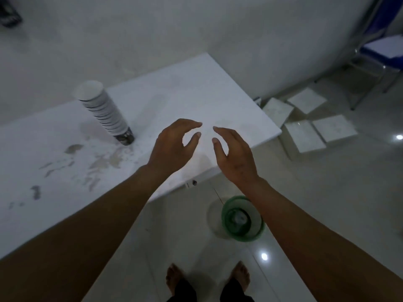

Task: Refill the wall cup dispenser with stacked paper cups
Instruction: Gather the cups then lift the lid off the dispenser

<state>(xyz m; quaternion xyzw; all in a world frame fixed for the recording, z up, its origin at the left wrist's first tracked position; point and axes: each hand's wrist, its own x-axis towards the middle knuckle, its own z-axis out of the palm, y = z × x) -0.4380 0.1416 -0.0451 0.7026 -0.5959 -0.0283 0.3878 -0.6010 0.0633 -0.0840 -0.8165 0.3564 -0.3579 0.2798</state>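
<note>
Dim room, pale walls, glossy tile floor (pixel 340 214) with light glints. White table (pixel 174 101) set against the wall, top stained and scuffed on its left half.

Cup stack (pixel 104 110) stands on the table, left of centre, near the wall. Cups nested, mouths up, white rims showing; bottom cup has a dark pattern. Stack leans toward the upper left in this wide-angle view. Nothing touches it.

Left hand (pixel 172 144) hovers over the table's near-right part, well right of the stack, fingers curved, thumb apart from them, holding nothing. Right hand (pixel 233 153) just beside it over the table edge, same curled pose, also empty. Fingertips of the two hands are close but apart. Both forearms bare, reaching in from the bottom corners.

Under the table edge, on the floor: green basket (pixel 242 219) with something pale inside, can't tell what. Bare feet (pixel 207 277) at bottom centre, dark trouser hems.

Right of the table, by the wall: several white square tiles (pixel 305 131), loosely spread. Far right: blue chair (pixel 375 49) with metal legs, white sheet on the seat. Dark object (pixel 8 16) at top-left on the wall, blurred and cut off; can't tell what it is.
</note>
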